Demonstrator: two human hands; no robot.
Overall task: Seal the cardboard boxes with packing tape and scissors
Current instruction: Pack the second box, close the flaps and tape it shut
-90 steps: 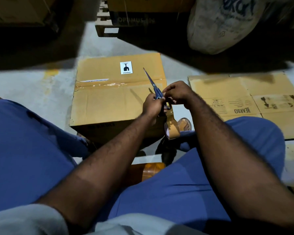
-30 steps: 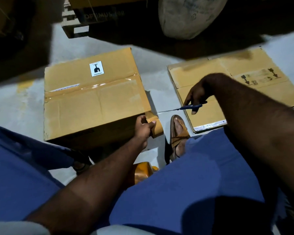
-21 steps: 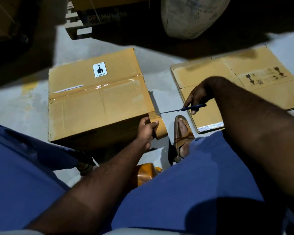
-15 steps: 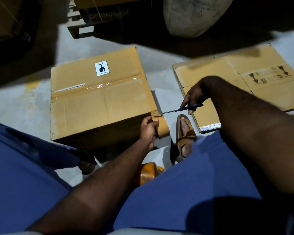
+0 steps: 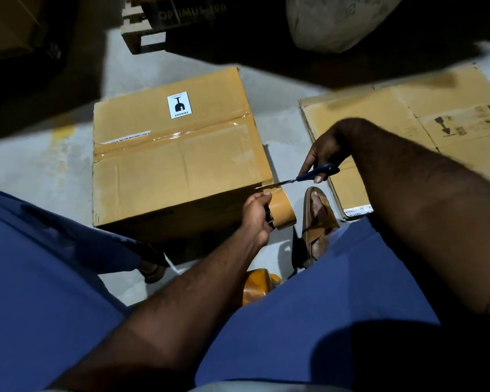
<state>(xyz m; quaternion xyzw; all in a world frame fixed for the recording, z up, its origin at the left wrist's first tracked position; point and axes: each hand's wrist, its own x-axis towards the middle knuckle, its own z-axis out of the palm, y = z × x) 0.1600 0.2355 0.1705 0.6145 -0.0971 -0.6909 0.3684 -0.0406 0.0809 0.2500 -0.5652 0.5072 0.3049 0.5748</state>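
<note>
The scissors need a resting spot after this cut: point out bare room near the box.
Free: the floor left of the cardboard box, and the strip between it and the pallet. Crowded: the gap toward the flattened cardboard, holding scissors, tape roll, left hand, right hand, sandalled foot.

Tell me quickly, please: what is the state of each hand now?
Left hand: closed, holding the tape roll.
Right hand: closed, holding the blue scissors.

box (image 5: 178,162) centre on floor (image 5: 34,165) | flattened cardboard (image 5: 425,117) right | tape roll (image 5: 280,210) at box's near-right corner
</note>
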